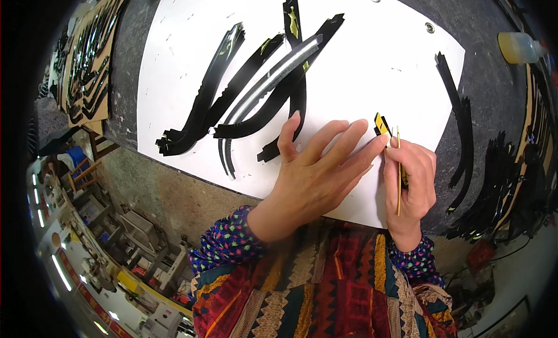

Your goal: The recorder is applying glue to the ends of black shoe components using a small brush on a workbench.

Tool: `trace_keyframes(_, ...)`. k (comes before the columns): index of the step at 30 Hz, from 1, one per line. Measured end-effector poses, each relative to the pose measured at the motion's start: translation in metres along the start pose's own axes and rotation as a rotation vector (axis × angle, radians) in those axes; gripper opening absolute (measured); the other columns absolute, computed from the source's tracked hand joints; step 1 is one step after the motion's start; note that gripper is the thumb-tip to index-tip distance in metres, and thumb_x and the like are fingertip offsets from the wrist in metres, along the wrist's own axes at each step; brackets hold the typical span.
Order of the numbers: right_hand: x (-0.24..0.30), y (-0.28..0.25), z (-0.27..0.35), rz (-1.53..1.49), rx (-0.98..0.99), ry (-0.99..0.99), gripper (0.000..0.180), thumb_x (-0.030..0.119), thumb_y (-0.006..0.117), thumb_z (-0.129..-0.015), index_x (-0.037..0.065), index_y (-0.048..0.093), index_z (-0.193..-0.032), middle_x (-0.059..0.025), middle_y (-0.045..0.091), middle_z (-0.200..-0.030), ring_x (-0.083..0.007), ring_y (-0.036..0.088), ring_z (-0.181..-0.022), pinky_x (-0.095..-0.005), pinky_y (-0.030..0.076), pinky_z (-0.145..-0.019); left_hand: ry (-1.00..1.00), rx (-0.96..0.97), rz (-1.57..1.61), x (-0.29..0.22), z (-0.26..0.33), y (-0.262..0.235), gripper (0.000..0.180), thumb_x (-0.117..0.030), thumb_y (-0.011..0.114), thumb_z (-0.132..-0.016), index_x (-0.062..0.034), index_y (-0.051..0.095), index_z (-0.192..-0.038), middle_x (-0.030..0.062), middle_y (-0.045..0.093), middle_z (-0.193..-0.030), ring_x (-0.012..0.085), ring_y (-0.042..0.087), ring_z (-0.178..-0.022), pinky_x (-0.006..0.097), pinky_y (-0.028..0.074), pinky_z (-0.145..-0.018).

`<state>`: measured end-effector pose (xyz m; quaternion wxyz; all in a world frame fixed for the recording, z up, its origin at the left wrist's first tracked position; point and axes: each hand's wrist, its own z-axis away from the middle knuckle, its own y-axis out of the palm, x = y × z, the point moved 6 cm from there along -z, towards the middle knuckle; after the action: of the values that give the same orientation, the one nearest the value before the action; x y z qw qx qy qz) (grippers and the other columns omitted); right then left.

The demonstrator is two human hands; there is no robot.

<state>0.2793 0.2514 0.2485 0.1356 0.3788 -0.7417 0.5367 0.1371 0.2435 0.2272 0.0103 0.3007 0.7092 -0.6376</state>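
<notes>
A dark, speckled worktable [482, 76] carried a large white sheet [360, 76] with metal eyelets near its far edge, and the workshop floor showed below the table's near edge. The left hand [317, 175] lay flat on the sheet, fingers spread and released, its fingertips reaching toward a small black-and-yellow piece [381, 124] that stood just beyond them. The right hand [410, 187] sat just beside the left, closed around a thin yellow stick [399, 169] held upright along the fingers, its tip close to the small piece. Beyond the left hand, a heap of long curved black strips [256, 88] lay crossed over one another on the sheet, one with a pale shiny face. To the right of the right hand, more black strips [462, 134] lay on the dark table, and a pale bottle [518, 47] lay far beyond them.
</notes>
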Motion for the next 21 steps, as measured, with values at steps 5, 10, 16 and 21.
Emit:
trace_keyframes(5, 0.0008, -0.0014, 0.0009, 0.016, -0.007, -0.007, 0.034, -0.015, 0.074, -0.076, -0.003, 0.065, -0.105, -0.0167, 0.068, -0.104, -0.0300, 0.065, -0.091, -0.0371, 0.053, -0.078, 0.010, 0.003, -0.014, -0.0001, -0.0007, 0.0009, 0.053, -0.029, 0.076, -0.085, -0.0316, 0.062, -0.136, -0.0031, 0.047, -0.141, 0.0139, 0.045, -0.126, 0.053, 0.009, -0.114)
trace_keyframes(10, 0.0008, -0.0020, 0.0025, 0.013, -0.017, -0.012, 0.035, -0.016, 0.075, -0.074, -0.003, 0.066, -0.104, -0.0168, 0.068, -0.105, -0.0305, 0.064, -0.091, -0.0371, 0.053, -0.077, 0.019, 0.004, -0.034, 0.0004, -0.0010, -0.0004, 0.054, -0.030, 0.075, -0.085, -0.0321, 0.061, -0.137, -0.0035, 0.046, -0.141, 0.0137, 0.044, -0.126, 0.052, 0.010, -0.115)
trace_keyframes(16, 0.0012, -0.0021, 0.0015, -0.001, -0.006, -0.019, 0.035, -0.017, 0.075, -0.072, -0.003, 0.067, -0.102, -0.0163, 0.067, -0.102, -0.0317, 0.064, -0.090, -0.0377, 0.053, -0.076, 0.034, 0.003, -0.039, 0.0021, -0.0024, -0.0017, 0.053, -0.031, 0.075, -0.085, -0.0324, 0.062, -0.136, -0.0037, 0.047, -0.140, 0.0137, 0.044, -0.125, 0.051, 0.011, -0.115)
trace_keyframes(21, 0.0011, -0.0028, 0.0011, -0.008, -0.017, -0.013, 0.033, -0.017, 0.075, -0.071, -0.003, 0.068, -0.100, -0.0157, 0.067, -0.099, -0.0319, 0.065, -0.088, -0.0379, 0.054, -0.075, 0.032, 0.005, -0.040, 0.0022, -0.0022, -0.0015, 0.052, -0.031, 0.075, -0.085, -0.0327, 0.063, -0.135, -0.0038, 0.048, -0.140, 0.0138, 0.045, -0.125, 0.051, 0.011, -0.115)
